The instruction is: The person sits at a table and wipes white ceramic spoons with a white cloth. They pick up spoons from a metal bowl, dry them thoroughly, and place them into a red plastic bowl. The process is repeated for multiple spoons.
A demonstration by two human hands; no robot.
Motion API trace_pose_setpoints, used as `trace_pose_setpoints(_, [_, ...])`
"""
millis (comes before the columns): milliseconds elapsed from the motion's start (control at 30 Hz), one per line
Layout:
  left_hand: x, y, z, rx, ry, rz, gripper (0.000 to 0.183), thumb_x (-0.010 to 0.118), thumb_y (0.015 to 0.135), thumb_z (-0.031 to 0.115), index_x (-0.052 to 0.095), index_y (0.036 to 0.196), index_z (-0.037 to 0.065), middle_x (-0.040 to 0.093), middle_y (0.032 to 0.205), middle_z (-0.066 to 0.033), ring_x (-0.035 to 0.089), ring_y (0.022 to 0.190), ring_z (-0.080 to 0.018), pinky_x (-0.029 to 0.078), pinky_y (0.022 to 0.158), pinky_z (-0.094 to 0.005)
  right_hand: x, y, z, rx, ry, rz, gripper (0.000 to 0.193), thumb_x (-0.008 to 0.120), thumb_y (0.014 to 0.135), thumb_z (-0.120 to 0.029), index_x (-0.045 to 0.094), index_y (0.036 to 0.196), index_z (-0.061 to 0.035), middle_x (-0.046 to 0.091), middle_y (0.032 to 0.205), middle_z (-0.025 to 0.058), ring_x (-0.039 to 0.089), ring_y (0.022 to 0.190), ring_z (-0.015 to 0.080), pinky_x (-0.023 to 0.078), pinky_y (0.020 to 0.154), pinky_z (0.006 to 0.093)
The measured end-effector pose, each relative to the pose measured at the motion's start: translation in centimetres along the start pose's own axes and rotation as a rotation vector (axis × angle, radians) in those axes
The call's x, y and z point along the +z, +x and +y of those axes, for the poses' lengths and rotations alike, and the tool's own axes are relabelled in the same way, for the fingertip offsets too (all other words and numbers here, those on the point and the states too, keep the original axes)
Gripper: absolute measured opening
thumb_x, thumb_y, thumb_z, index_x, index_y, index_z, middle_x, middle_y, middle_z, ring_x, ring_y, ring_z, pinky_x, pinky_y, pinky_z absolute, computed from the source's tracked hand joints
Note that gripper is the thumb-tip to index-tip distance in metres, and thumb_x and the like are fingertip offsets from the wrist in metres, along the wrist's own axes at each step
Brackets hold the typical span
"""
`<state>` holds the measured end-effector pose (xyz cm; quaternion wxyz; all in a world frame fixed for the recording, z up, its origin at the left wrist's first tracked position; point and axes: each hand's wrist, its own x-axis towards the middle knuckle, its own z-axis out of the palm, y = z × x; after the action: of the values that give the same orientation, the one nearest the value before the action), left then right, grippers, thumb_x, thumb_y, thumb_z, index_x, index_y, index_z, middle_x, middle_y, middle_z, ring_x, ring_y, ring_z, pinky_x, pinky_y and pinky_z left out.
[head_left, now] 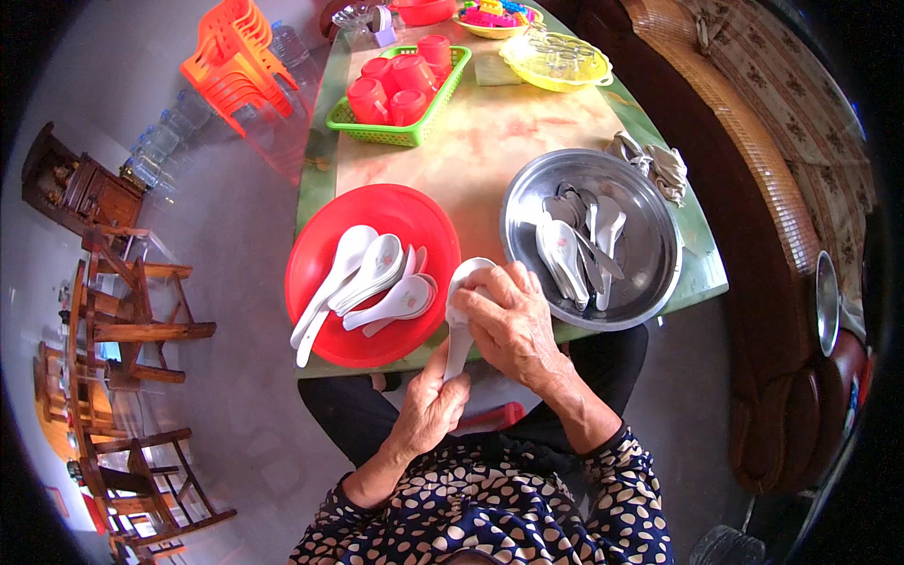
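Note:
Between the two bowls, at the near table edge, I hold a white soup spoon [459,341]. My left hand [431,403] is closed round its handle. The fingers of my right hand [508,320] are bent over the spoon's bowl and press on it; whether a cloth is under them I cannot tell. To the left, a red plastic basin [414,202] holds several white soup spoons [381,259], some stacked. On the right stands a steel basin [654,273] with white soup spoons [560,250] and several metal spoons [593,264].
Farther back are a green basket [414,132] of red cups [411,80], a yellow tray [556,64] and a dish of colourful pieces [494,17]. A crumpled cloth [650,162] lies behind the steel basin. Orange stools [235,66], wooden chairs [141,311] and a brown sofa [753,226] flank the table.

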<state>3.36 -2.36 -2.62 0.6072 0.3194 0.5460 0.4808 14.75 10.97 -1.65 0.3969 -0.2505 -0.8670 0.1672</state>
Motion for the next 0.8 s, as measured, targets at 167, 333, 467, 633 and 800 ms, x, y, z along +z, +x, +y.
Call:
trace_pose_setpoints(167, [0.3,0.2,0.2,0.041,0.058,0.024,0.054,0.042,0.095,0.010,0.023,0.146,0.014,0.042,0.067,0.0024,0.037,0.048,-0.0027,0.034,0.042,-0.0178,1.9,-0.4,0.0,0.165,-0.089,0.230,0.037,0.062,0.064,0.000,0.059,0.101,-0.0063,0.050,0.106,0.0175,0.052,0.097,0.0331,0.047,0.078,0.0418])
trace_pose_setpoints(333, [0.3,0.1,0.3,-0.097,-0.492,-0.048,0.043,0.047,0.097,0.017,0.036,0.137,0.010,0.043,0.064,-0.0017,0.039,0.046,-0.0059,0.034,0.039,-0.0212,1.9,-0.4,0.8,0.245,0.232,0.410,0.037,0.058,0.066,0.009,0.054,0.100,-0.0011,0.057,0.096,0.0205,0.058,0.088,0.0382,0.049,0.075,0.0405])
trace_pose_setpoints(467, [0.3,0.8,1.1,-0.130,-0.782,-0.333,0.026,0.047,0.097,0.020,0.043,0.120,0.008,0.053,0.080,-0.0073,0.047,0.048,-0.0081,0.039,0.041,-0.0204,1.6,-0.6,0.6,0.509,0.442,0.379,0.027,0.057,0.077,0.004,0.054,0.102,-0.0029,0.059,0.090,0.0107,0.059,0.080,0.0189,0.048,0.070,0.0293])
trace_pose_setpoints(633, [-0.2,1.5,-0.2,0.058,-0.659,-0.148,0.026,0.055,0.093,0.010,0.043,0.116,0.010,0.058,0.084,-0.0082,0.045,0.046,-0.0052,0.036,0.038,-0.0181,0.1,-0.7,1.6,0.642,0.838,0.655,0.024,0.053,0.086,-0.002,0.057,0.110,-0.0002,0.059,0.098,0.0047,0.055,0.081,0.0099,0.046,0.070,0.0251])
trace_pose_setpoints(800, [1.3,1.6,-0.1,0.086,-0.430,0.060,0.027,0.054,0.095,0.015,0.046,0.119,0.007,0.055,0.071,-0.0033,0.041,0.046,-0.0033,0.031,0.038,-0.0164,-0.4,-1.8,-1.6,-0.001,0.184,0.329,0.045,0.059,0.062,0.002,0.058,0.107,-0.0001,0.058,0.109,0.0204,0.055,0.099,0.0368,0.043,0.089,0.0430])
